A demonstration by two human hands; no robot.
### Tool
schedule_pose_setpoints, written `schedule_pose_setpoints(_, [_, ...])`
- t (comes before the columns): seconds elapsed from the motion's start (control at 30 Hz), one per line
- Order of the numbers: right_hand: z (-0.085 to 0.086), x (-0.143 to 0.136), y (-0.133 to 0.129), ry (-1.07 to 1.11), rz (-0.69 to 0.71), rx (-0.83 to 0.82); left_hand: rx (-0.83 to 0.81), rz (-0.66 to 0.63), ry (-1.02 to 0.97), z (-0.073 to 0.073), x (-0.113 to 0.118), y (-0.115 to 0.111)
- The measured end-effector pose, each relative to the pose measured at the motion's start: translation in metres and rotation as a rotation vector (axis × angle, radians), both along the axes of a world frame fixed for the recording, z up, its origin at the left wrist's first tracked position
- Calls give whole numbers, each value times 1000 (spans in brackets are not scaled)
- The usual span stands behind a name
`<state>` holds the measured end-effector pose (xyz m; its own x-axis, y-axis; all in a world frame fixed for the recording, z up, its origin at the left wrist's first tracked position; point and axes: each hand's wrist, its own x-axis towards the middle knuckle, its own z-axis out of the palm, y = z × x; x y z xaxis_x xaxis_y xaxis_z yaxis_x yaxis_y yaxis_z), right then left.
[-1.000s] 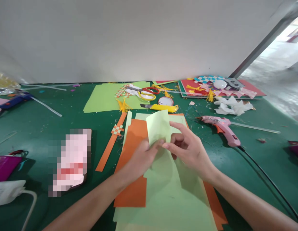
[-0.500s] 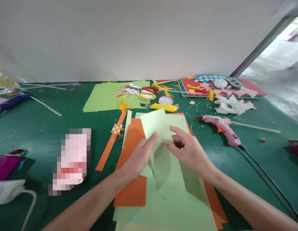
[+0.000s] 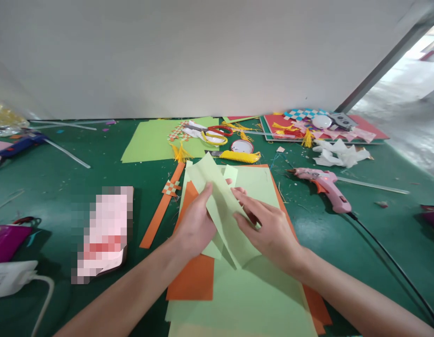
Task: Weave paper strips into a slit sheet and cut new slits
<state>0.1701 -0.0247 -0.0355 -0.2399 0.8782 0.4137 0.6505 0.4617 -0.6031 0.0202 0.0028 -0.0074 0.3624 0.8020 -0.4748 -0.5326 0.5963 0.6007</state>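
Note:
A pale green piece of paper [image 3: 222, 210] is raised in front of me, tilted to the left and slightly curved. My left hand [image 3: 198, 222] grips its left edge, thumb on the front and fingers hidden behind. At the right edge, my right hand [image 3: 264, 224] has its fingers bent and its thumb against the paper. Beneath both hands lie larger pale green sheets [image 3: 252, 299] and orange sheets [image 3: 192, 283]. An orange strip bookmark [image 3: 155, 222] with a woven checkered patch and a yellow tassel [image 3: 181, 152] rests to the left.
A yellow utility knife [image 3: 240, 157] and scissors [image 3: 215, 133] lie at the back. To the right is a pink glue gun [image 3: 324, 185] with its cord trailing. Left stand a blurred-out phone [image 3: 106, 234], a white charger [image 3: 13, 278] and a blue glue gun [image 3: 22, 144].
The raised paper has swung its top to the left and turned at a slant. My left hand has moved slightly left and down with it, and my right hand has shifted left along its edge.

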Motion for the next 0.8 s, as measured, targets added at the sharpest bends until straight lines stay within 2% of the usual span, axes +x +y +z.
schedule_pose_setpoints(0.17, [-8,-3,-5,-50,147,78,10,31,-29,-3,-4,1])
schedule_pose_setpoints(0.3, [-7,-5,-7,8,123,24,81,21,-83,-5,-4,-2])
schedule_pose_setpoints(0.43, [-6,-8,-10,-6,138,-5,170,18,8,-5,-2,-6])
schedule_pose_setpoints(0.5, [-3,-9,-11,-6,206,-33,156,11,69,-4,-2,-6])
schedule_pose_setpoints(0.6, [5,-8,-11,111,271,-103,79,-19,82,-2,-2,-5])
schedule_pose_setpoints(0.7, [19,0,-6,278,150,-185,79,-30,64,0,-4,-3])
schedule_pose_setpoints(0.8, [29,10,3,471,-53,-269,131,-183,15,0,-6,-5])
